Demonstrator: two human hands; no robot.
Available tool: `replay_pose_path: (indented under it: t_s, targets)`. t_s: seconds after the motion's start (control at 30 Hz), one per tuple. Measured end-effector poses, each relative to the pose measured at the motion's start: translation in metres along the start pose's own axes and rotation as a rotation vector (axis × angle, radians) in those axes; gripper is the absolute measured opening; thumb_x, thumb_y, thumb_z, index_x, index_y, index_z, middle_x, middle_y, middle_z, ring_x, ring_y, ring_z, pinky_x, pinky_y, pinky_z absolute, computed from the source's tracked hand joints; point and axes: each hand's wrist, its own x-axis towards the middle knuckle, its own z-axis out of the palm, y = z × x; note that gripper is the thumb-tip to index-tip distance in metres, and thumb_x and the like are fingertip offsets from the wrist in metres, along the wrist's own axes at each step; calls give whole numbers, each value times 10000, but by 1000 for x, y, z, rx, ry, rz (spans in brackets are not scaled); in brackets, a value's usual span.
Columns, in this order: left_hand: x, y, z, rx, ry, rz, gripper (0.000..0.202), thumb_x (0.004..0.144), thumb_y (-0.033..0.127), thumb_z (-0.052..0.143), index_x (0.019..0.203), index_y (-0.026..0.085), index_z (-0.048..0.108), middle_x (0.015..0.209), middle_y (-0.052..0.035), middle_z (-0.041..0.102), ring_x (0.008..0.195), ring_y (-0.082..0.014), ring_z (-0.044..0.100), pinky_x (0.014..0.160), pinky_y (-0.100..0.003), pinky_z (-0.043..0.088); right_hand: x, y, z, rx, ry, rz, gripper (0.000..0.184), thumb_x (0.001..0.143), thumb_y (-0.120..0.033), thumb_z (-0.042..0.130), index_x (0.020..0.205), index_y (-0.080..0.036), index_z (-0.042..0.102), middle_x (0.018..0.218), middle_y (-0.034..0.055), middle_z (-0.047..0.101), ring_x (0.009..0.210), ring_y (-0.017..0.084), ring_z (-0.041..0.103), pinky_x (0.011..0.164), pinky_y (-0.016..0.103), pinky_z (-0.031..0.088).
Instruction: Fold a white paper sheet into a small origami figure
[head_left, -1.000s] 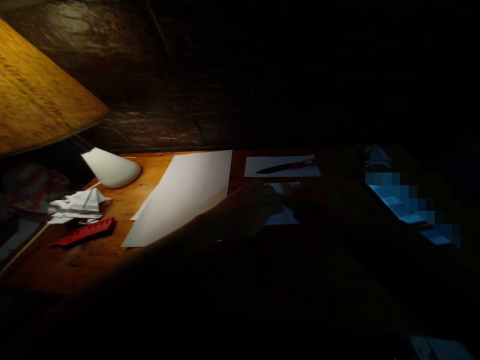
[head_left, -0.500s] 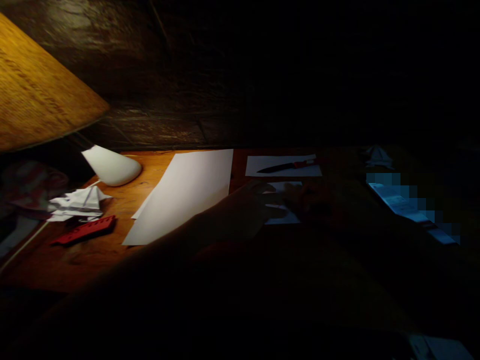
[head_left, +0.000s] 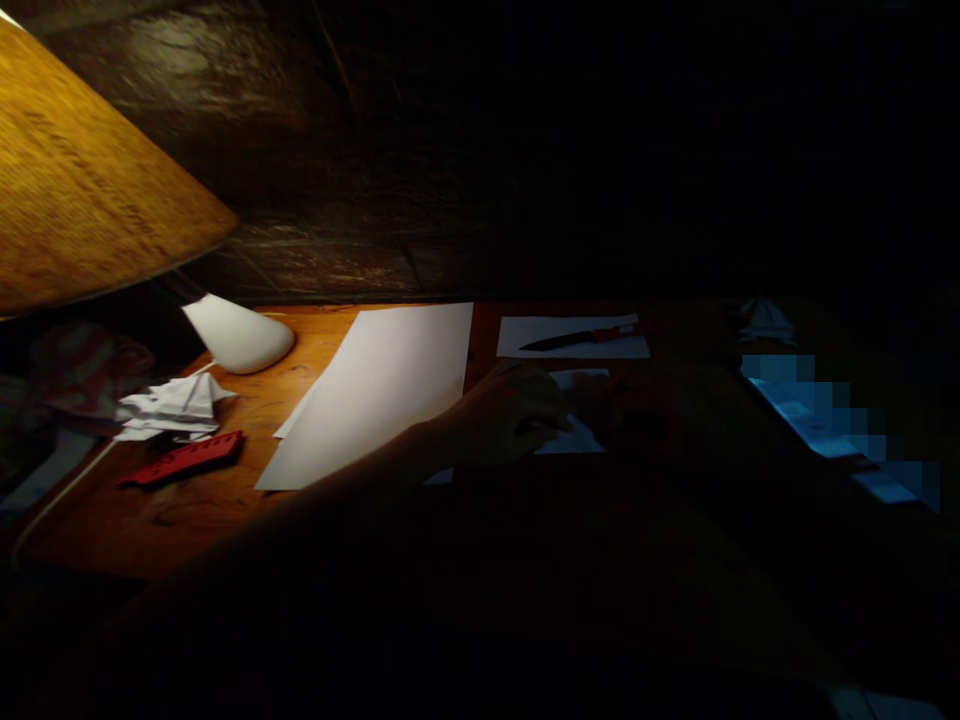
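My left hand (head_left: 510, 415) lies curled over the left edge of a small white paper sheet (head_left: 577, 442), its fingers on the paper. My right hand (head_left: 622, 410) sits in deep shadow at the sheet's right side, and its fingers are too dark to make out. Left of them lies a large white paper sheet (head_left: 371, 395). Beyond them, a black-bladed knife with a red handle (head_left: 581, 338) rests on another white sheet (head_left: 544, 335).
An orange wooden desk (head_left: 300, 335) holds a crumpled folded paper (head_left: 176, 408) and a red ruler-like strip (head_left: 184, 458). A lamp with a tan shade (head_left: 90, 170) and white cone (head_left: 240, 335) stands left. Dark stone wall (head_left: 300, 265) lies behind.
The left hand's fingers have curled in over the small sheet. The whole scene has shifted slightly right in view.
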Motion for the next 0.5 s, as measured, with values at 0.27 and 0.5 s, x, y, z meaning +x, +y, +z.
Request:
replay_pose_path:
  t_s: [0.27,0.5]
  targets:
    - [0,6,-11,36,-50,-5,138,919,225,668,1034,264,733,1215,1,730,1204,-226,597,1105,-447,363,2,-3,1,-37,30,-23,129,907,-334,683,1020,-282,713,1132,37,678,1036,240,651,912,423,526]
    - [-4,9,-20,32,-121,-44,95,893,273,723,985,271,745,1254,-2,720,1286,-265,538,1114,-483,364,4,-11,-1,-130,22,-35,379,938,-323,628,1316,-314,667,1304,71,647,1160,270,630,973,477,532]
